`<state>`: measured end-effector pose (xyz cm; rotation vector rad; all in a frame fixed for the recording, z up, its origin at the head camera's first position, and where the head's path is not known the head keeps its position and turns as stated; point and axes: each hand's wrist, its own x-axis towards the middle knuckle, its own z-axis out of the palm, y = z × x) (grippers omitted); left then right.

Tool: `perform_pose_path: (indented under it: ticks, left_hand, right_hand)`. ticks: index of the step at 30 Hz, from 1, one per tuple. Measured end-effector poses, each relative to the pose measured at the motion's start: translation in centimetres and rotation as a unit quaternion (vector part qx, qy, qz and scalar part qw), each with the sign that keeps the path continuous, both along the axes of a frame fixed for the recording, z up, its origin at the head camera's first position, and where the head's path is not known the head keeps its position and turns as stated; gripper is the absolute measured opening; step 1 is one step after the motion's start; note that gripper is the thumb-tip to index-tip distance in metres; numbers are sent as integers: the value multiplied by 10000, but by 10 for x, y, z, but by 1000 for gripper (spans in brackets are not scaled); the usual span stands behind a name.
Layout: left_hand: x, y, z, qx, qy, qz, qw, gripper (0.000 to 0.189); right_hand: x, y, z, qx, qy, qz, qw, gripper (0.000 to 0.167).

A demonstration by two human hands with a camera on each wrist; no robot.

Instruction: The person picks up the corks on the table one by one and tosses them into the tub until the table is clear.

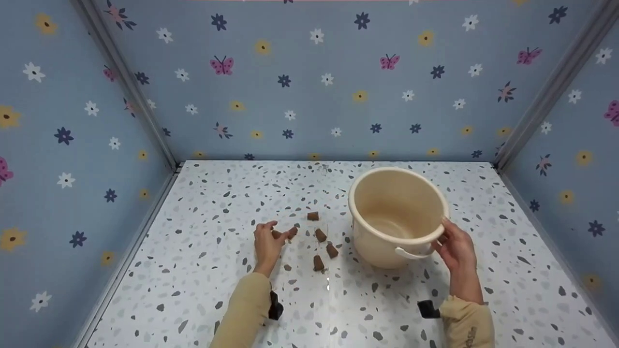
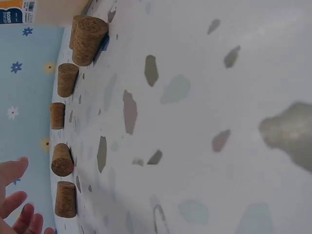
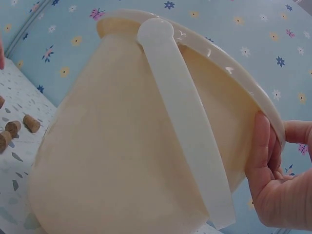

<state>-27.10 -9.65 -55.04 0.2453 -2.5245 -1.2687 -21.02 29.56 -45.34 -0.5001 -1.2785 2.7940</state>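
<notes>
Several brown cork stoppers (image 1: 317, 263) lie scattered on the speckled tabletop in the middle of the head view. Over the leftmost corks reaches my left hand (image 1: 268, 245), thumb and fingers spread apart with no cork between them. In the left wrist view a row of corks (image 2: 65, 199) runs along the surface, the nearest ones beside the fingertips (image 2: 18, 168). A cream plastic bucket (image 1: 377, 246) stands to the right, its inside bare. My right hand (image 1: 457, 246) grips its rim at the right side, thumb on one face and fingers on the other.
The bucket's white handle (image 1: 413, 253) hangs down along its near side. Flower-patterned panels (image 1: 309, 96) wall in the table (image 1: 217, 193) at the back and both sides. A label (image 2: 19, 12) shows on the bucket in the left wrist view.
</notes>
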Motion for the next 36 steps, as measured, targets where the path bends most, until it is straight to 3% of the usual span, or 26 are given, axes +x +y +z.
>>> perform_pose_path:
  ticks: [9, 19, 26, 36]
  left_hand:
    - [0, -5, -14, -212, -296, 411, 9985, 42]
    - [-2, -4, -21, -538, -530, 431, 9962, 43]
    - [-1, -5, -22, -554, -503, 316, 9967, 18]
    - [-3, -4, -25, -544, -440, 361, 9969, 6]
  right_hand:
    - [-1, 0, 1, -126, -189, -12, 9997, 14]
    - [0, 0, 2, 3, -158, -46, 9999, 13]
    - [-1, -1, 0, 256, -74, -15, 9996, 20]
    - [-1, -1, -1, 196, 29, 23, 9998, 17]
